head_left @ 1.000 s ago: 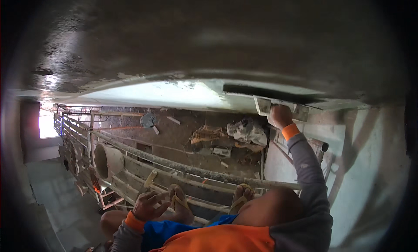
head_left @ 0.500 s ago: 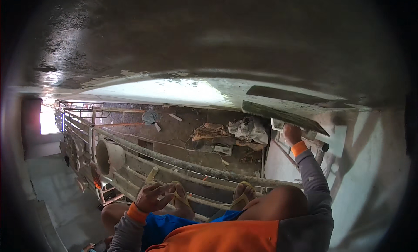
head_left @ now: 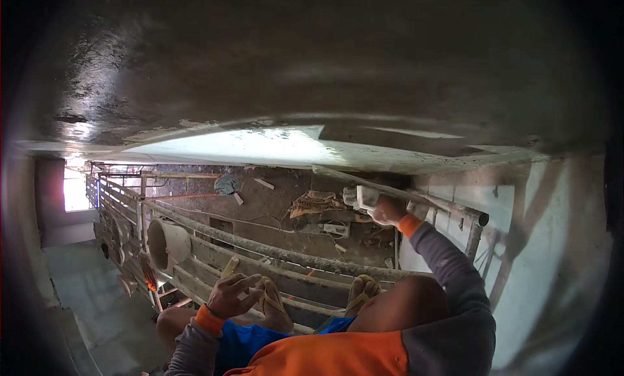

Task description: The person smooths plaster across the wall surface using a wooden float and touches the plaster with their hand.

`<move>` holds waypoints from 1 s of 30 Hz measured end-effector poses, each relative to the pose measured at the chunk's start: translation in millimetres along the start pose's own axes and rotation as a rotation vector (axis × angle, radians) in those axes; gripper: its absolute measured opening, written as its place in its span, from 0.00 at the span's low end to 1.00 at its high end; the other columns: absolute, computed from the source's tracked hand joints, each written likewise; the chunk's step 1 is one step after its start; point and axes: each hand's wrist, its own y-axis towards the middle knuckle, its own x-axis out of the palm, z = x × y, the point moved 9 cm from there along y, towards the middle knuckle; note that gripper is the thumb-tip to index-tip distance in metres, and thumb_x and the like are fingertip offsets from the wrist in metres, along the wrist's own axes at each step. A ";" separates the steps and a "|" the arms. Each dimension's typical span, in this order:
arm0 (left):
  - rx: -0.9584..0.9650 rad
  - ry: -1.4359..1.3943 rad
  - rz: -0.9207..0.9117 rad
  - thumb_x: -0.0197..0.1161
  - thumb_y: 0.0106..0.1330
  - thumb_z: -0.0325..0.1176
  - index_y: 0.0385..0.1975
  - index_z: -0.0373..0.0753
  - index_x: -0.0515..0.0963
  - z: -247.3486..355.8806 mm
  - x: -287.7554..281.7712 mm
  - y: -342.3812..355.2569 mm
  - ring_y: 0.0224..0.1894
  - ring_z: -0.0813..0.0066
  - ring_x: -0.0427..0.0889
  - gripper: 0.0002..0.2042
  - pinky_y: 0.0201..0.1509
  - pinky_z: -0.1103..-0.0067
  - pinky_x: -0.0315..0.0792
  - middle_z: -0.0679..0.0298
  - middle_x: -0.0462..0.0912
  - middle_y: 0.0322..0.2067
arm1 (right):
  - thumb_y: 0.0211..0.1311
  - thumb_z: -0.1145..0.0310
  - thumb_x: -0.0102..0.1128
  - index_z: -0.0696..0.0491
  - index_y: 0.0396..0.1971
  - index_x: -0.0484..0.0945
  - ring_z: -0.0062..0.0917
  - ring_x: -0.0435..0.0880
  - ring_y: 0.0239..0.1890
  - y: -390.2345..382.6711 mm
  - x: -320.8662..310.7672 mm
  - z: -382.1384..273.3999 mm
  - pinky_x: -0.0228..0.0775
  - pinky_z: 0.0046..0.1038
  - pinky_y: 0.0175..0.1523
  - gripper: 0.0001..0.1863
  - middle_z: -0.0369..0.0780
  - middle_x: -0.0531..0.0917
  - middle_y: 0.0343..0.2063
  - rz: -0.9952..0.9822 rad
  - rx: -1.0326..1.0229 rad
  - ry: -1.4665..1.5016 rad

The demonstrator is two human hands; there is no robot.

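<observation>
My right hand [head_left: 390, 211] is closed round the pale handle of a plastering float [head_left: 368, 196]. The float's long blade shows nearly edge-on, close to the grey plastered wall [head_left: 312, 70]; whether it touches cannot be made out. My left hand [head_left: 233, 295] hangs loosely above my knee, thumb and fingers apart, with nothing visible in it. Just beyond those fingers, the end of a short wooden piece [head_left: 229, 266] sticks up; its lower part is hidden behind the hand.
My sandalled feet rest on scaffold poles [head_left: 260, 246]. A whitish bucket [head_left: 168, 244] lies tilted left of them. Far below, a crumpled brown sheet [head_left: 316, 205] lies on the dirt floor. A pipe end [head_left: 482, 218] juts near the right-hand pale wall [head_left: 552, 246].
My right hand has swept the float leftward along the wall, and its dark broad face has turned out of sight. My left hand stays nearly where it was, moving only slightly.
</observation>
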 end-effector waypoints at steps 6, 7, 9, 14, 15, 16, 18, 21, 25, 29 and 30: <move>0.065 -0.029 0.028 0.70 0.53 0.33 0.43 0.36 0.78 13.1 11.8 16.1 0.24 0.72 0.81 0.18 0.27 0.78 0.76 0.60 0.81 0.26 | 0.58 0.61 0.47 0.58 0.36 0.82 0.39 0.81 0.40 8.3 61.5 59.5 0.73 0.47 0.50 0.19 0.41 0.83 0.39 0.138 -0.412 -1.638; 0.035 -0.011 0.017 0.70 0.53 0.33 0.43 0.36 0.78 6.9 13.3 11.5 0.24 0.72 0.82 0.18 0.27 0.78 0.76 0.59 0.81 0.27 | 0.59 0.60 0.46 0.58 0.37 0.82 0.40 0.80 0.45 16.5 29.5 55.6 0.73 0.48 0.52 0.20 0.42 0.82 0.42 0.387 -0.284 -1.189; -0.021 0.032 0.009 0.70 0.53 0.33 0.43 0.36 0.78 -1.7 11.9 0.3 0.24 0.73 0.82 0.18 0.27 0.78 0.76 0.59 0.81 0.27 | 0.60 0.58 0.43 0.56 0.47 0.78 0.43 0.73 0.53 46.3 47.0 74.2 0.62 0.52 0.60 0.23 0.45 0.78 0.50 0.043 -0.090 -1.209; -0.047 -0.008 0.007 0.71 0.53 0.31 0.47 0.38 0.77 -0.9 16.0 -8.7 0.26 0.72 0.82 0.20 0.30 0.77 0.76 0.60 0.82 0.28 | 0.60 0.57 0.45 0.51 0.55 0.72 0.43 0.69 0.58 64.2 53.6 136.7 0.55 0.48 0.65 0.24 0.45 0.74 0.55 0.123 0.150 -0.499; -0.022 -0.029 0.012 0.71 0.53 0.31 0.47 0.38 0.77 0.2 21.6 -3.0 0.26 0.72 0.82 0.20 0.30 0.77 0.76 0.60 0.82 0.28 | 0.58 0.57 0.47 0.50 0.55 0.72 0.44 0.68 0.59 49.7 45.3 159.8 0.55 0.47 0.65 0.25 0.45 0.72 0.56 0.256 0.167 -0.629; -0.005 -0.045 0.017 0.71 0.53 0.31 0.47 0.38 0.77 0.1 27.5 1.3 0.26 0.72 0.82 0.20 0.29 0.78 0.76 0.60 0.82 0.28 | 0.57 0.57 0.49 0.49 0.55 0.72 0.44 0.66 0.60 29.8 28.9 178.5 0.54 0.47 0.65 0.25 0.46 0.71 0.58 0.387 0.178 -0.762; -0.061 0.003 0.011 0.71 0.52 0.30 0.47 0.38 0.77 -7.1 21.5 -17.1 0.25 0.72 0.81 0.20 0.29 0.78 0.76 0.60 0.82 0.27 | 0.57 0.57 0.49 0.49 0.54 0.72 0.44 0.66 0.61 27.8 35.8 178.0 0.54 0.47 0.65 0.25 0.46 0.70 0.58 0.397 0.207 -0.471; -0.065 -0.037 0.031 0.71 0.52 0.30 0.46 0.38 0.77 -14.8 21.4 -21.9 0.25 0.71 0.81 0.20 0.29 0.78 0.75 0.60 0.81 0.27 | 0.56 0.58 0.50 0.48 0.54 0.72 0.44 0.65 0.61 -14.0 4.2 206.5 0.54 0.47 0.65 0.25 0.46 0.70 0.59 0.424 0.226 -0.313; -0.089 -0.003 -0.009 0.70 0.53 0.30 0.46 0.37 0.77 -4.9 11.3 -24.5 0.26 0.71 0.81 0.19 0.29 0.78 0.76 0.59 0.81 0.27 | 0.57 0.56 0.48 0.49 0.55 0.72 0.44 0.65 0.61 -32.3 -26.2 165.7 0.55 0.47 0.65 0.25 0.46 0.69 0.59 0.321 0.185 -0.259; 0.029 -0.067 0.042 0.70 0.53 0.31 0.44 0.36 0.78 5.5 12.2 -4.8 0.25 0.72 0.82 0.18 0.27 0.77 0.76 0.59 0.82 0.26 | 0.62 0.53 0.43 0.49 0.58 0.69 0.44 0.63 0.63 -60.3 -65.9 158.7 0.52 0.47 0.66 0.27 0.45 0.67 0.61 0.386 0.184 -0.284; 0.048 -0.063 0.046 0.70 0.53 0.31 0.44 0.36 0.78 4.8 13.1 -1.6 0.25 0.72 0.82 0.18 0.27 0.78 0.76 0.59 0.82 0.27 | 0.62 0.53 0.43 0.49 0.58 0.69 0.44 0.63 0.63 -64.2 -80.7 149.7 0.52 0.47 0.66 0.27 0.44 0.67 0.61 0.427 0.163 -0.301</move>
